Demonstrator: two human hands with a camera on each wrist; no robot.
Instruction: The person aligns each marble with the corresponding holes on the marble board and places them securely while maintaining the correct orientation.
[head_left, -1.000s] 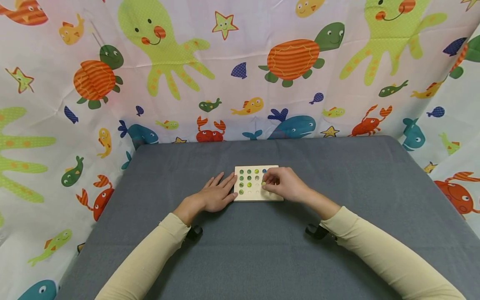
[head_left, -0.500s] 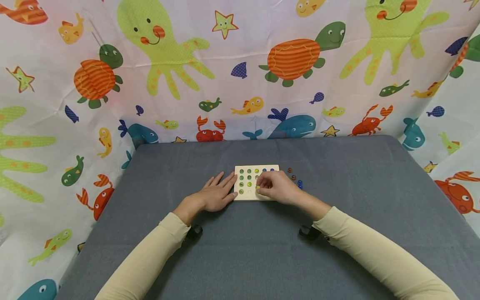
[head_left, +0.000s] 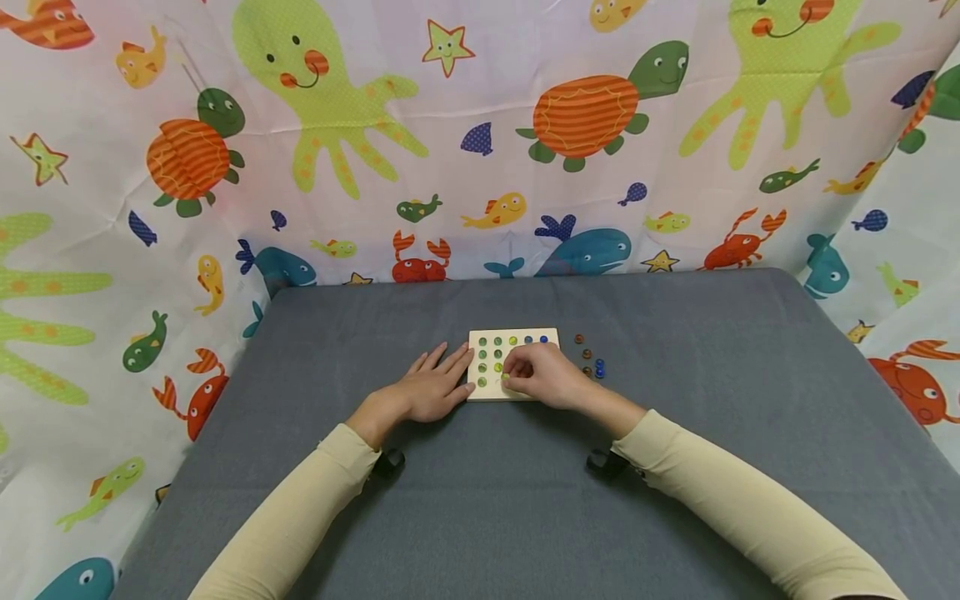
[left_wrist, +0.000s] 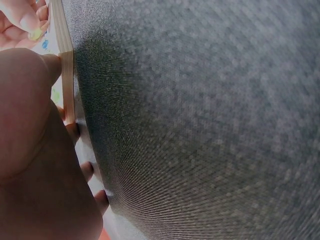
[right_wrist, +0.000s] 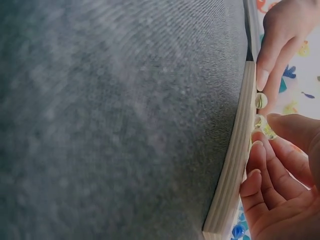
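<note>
A pale wooden board (head_left: 517,332) with rows of round hollows lies on the grey cloth. Green marbles (head_left: 483,355) fill its left column, with further green, yellow-green and blue marbles in other hollows. Along the board's left edge my left hand (head_left: 431,393) lies with fingers spread, thumb and fingertips at the wood. My right hand (head_left: 547,375) pinches a yellow-green marble (head_left: 506,377) between thumb and fingers, low over the front row beside the corner marble (right_wrist: 261,100). This hand hides much of the board's right part.
To the right of the board lie loose brown-orange marbles (head_left: 587,354) and blue marbles (head_left: 599,363), close to my right wrist. A grey cloth (head_left: 480,500) covers the table. Behind it hangs a curtain (head_left: 450,167) printed with sea animals.
My right hand has moved left across the board with the yellow-green marble, uncovering loose marbles at the right and a blue one at the back right corner. The left hand stays put.
</note>
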